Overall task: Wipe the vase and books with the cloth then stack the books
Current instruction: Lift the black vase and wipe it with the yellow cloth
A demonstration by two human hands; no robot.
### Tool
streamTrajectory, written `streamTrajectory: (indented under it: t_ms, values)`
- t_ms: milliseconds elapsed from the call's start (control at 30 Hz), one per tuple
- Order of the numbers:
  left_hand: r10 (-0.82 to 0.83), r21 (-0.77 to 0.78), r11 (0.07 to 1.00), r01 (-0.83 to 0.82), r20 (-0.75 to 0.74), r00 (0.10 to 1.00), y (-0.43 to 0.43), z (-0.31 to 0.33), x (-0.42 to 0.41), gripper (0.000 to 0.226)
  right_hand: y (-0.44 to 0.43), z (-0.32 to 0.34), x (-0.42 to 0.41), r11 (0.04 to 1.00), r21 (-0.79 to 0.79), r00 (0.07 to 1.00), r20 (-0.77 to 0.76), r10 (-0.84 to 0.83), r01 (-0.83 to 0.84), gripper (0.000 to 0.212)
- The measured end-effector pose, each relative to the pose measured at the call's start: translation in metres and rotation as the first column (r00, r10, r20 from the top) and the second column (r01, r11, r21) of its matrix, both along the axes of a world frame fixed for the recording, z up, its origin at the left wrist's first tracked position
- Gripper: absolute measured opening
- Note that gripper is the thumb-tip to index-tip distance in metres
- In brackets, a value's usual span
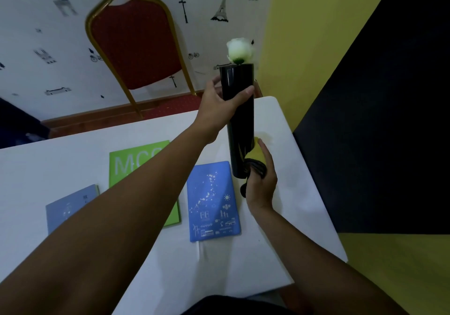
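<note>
Two bare forearms seen from above, no sleeves, watch or rings shown, left hand (220, 106) and right hand (261, 184) both uncovered, short nails visible, dark clothing (233, 306) glimpsed at the lower edge.

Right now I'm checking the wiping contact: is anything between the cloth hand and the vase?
Nothing visible. The right hand presses the yellow cloth straight against the lower side of the black vase, which the left hand grips near the top. The three books lie flat on the table, clear of it.
</note>
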State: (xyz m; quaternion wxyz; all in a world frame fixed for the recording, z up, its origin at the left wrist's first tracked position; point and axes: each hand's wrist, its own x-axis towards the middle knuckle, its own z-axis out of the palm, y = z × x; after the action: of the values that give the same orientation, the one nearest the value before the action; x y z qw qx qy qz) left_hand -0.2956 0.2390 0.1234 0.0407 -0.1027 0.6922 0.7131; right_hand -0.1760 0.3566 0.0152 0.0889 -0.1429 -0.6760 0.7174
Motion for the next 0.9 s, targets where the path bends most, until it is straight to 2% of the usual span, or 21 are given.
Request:
streamTrajectory:
  t_ms: [100, 200, 367, 533, 667, 767, 900]
  values:
    - [-0.08, 0.009, 0.997, 0.08, 0.049, 0.996, -0.006, -0.007, 0.003, 0.07, 0.001, 0.011, -0.016, 0.995, 0.061, 0.996, 0.036, 0.081, -0.083, 0.064]
    - [-0.2, -0.037, 0.978, 0.204, 0.096, 0.975, -0.008, -0.016, 0.01, 0.059, 0.004, 0.035, -0.048, 0.993, 0.102, 0.998, 0.01, 0.062, -0.063, 0.058]
    - [-0.271, 0.025, 0.963, 0.27, 0.081, 0.959, -0.012, -0.015, 0.015, 0.047, 0.014, 0.056, -0.086, 0.99, 0.099, 0.995, -0.007, 0.098, -0.097, 0.055]
    - [-0.194, 0.105, 0.976, 0.192, 0.017, 0.981, -0.016, -0.011, 0.013, 0.041, 0.012, 0.02, -0.041, 0.988, 0.052, 0.989, 0.045, 0.143, -0.145, 0.053]
    - [-0.126, 0.185, 0.975, 0.124, -0.002, 0.992, -0.017, -0.01, 0.01, 0.038, 0.02, -0.011, -0.004, 0.984, -0.009, 0.962, 0.211, 0.173, -0.176, 0.029]
    - [-0.171, 0.144, 0.975, 0.171, -0.012, 0.985, -0.011, -0.011, 0.012, 0.041, 0.018, -0.003, -0.006, 0.983, -0.049, 0.951, 0.251, 0.181, -0.174, 0.016]
    - [-0.273, 0.004, 0.962, 0.273, 0.0, 0.962, 0.001, -0.022, 0.019, 0.048, 0.014, 0.028, -0.042, 0.999, -0.011, 0.981, 0.189, 0.05, -0.049, 0.026]
